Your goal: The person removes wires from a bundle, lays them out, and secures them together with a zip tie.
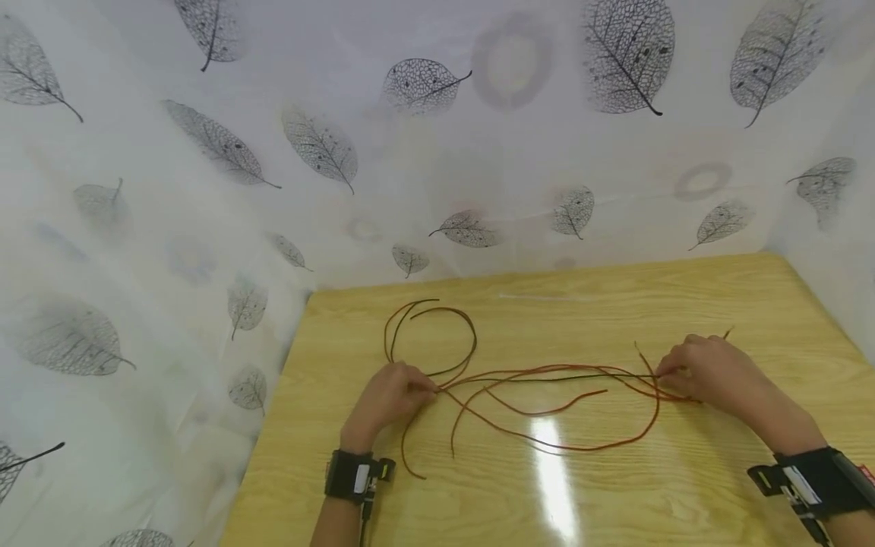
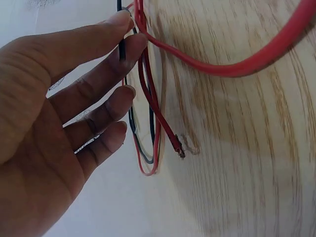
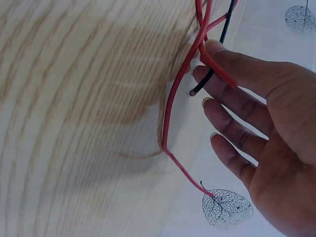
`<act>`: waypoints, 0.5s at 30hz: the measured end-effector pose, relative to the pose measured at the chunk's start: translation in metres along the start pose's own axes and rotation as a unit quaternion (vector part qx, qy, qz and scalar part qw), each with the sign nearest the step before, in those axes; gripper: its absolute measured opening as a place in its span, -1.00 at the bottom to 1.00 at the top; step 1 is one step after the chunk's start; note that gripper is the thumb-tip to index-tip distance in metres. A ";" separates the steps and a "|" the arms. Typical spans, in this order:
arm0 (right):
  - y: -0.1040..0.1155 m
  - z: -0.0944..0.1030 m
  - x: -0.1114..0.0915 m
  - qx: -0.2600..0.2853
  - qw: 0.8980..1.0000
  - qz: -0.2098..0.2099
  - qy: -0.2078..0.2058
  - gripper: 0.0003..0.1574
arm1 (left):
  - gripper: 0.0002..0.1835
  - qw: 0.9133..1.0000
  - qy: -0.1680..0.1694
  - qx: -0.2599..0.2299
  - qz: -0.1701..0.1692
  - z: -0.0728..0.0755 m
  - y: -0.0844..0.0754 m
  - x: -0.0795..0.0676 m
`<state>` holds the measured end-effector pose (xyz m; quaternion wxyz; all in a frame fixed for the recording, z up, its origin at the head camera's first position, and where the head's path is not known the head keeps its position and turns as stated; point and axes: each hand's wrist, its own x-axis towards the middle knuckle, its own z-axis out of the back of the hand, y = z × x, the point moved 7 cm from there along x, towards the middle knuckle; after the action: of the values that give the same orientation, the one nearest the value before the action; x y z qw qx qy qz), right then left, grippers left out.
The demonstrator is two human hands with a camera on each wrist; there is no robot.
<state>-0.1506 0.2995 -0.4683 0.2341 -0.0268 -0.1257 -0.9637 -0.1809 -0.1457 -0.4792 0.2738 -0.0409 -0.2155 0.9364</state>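
Wooden table (image 1: pixel 683 486) fills the bottom of the head view and it's the biggest thing going, a glossy top with a leaf-print curtain (image 1: pixel 205 190) hung around it as a backdrop. Spread flat across it is a tangle of thin wires, mostly red wires (image 1: pixel 547 444) plus one black wire (image 1: pixel 547 377), lying in loose loops between the two hands, with a bigger loop curling away toward the curtain. My guess is they're laid out flat like this so the strands can be told apart.

Left hand (image 1: pixel 388 396) sits at the left end of the bunch, where several strands cross. From the left wrist cam, its fingertips (image 2: pixel 129 47) pinch the black wire and a red one together, thumb against the first finger, while the other fingers stay nearly straight and a bit spread.

Right hand (image 1: pixel 711 370) is at the other end. The right wrist view shows its fingers (image 3: pixel 232 96) long and only lightly bent, thumb and first finger nipping a red strand, with the black wire's cut end (image 3: pixel 192 92) resting right against a fingertip.
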 end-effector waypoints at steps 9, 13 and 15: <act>0.006 -0.003 0.004 0.044 0.997 -0.032 0.048 -0.88 | -0.91 0.999 0.028 -0.019 0.014 -0.008 -0.006 0.003; 0.012 -0.001 0.006 0.044 0.998 -0.021 0.044 -0.90 | -0.93 0.999 0.017 -0.025 0.013 -0.005 -0.007 0.004; 0.016 0.001 0.008 0.049 0.998 -0.013 0.034 -0.93 | -0.93 1.000 0.010 -0.018 0.020 -0.003 -0.005 0.004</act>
<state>-0.1507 0.2822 -0.4630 0.2271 0.0193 -0.1651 -0.9596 -0.1814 -0.1386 -0.4795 0.2564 -0.0597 -0.2285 0.9373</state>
